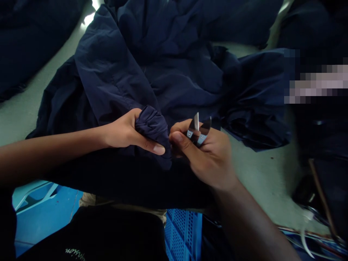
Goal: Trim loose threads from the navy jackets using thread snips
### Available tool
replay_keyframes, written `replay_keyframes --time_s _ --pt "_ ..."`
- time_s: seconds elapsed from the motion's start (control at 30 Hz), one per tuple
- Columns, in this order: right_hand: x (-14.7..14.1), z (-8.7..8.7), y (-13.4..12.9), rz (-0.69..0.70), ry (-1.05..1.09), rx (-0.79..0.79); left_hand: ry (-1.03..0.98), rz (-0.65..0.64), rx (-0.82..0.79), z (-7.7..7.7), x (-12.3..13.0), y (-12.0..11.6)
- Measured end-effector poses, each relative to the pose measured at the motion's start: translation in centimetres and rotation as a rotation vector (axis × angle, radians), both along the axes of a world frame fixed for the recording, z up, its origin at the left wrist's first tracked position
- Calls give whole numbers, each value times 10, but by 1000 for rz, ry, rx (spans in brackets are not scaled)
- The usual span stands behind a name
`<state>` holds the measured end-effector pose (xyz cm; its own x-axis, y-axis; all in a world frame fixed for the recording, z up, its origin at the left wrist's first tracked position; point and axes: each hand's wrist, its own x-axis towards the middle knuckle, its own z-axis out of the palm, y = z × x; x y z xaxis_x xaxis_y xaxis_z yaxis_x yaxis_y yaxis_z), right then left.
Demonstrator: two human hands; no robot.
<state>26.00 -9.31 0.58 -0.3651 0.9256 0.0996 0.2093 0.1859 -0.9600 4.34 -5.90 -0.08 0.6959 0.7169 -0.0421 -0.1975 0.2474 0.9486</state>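
My left hand [129, 132] is closed around the gathered cuff [152, 123] of a navy garment, with the thumb pressed along its front. The sleeve [114, 69] runs from there up and away over the rest of the garment [185, 79]. Just right of the cuff, my right hand [206, 152] is closed, holding thread snips [196, 130] whose two blades point up, spread apart. Its thumb and forefinger pinch close to the cuff's edge; anything thin between them is too small to make out.
Under the garment lies a pale green tabletop [252, 174]. More dark cloth [29, 40] is heaped at the far left and along the back. Below the table are a blue plastic crate [185, 232] and a light blue stool [35, 195]. A white cable [306, 232] hangs at lower right.
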Motion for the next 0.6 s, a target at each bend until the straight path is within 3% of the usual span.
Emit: replay_keyframes --time_s 0.13,0.6 --pt "2 -5 1 -6 32 42 4 0 0 2 0 0" --pt "-1 11 -4 -57 -99 274 -20 13 -23 0 2 0"
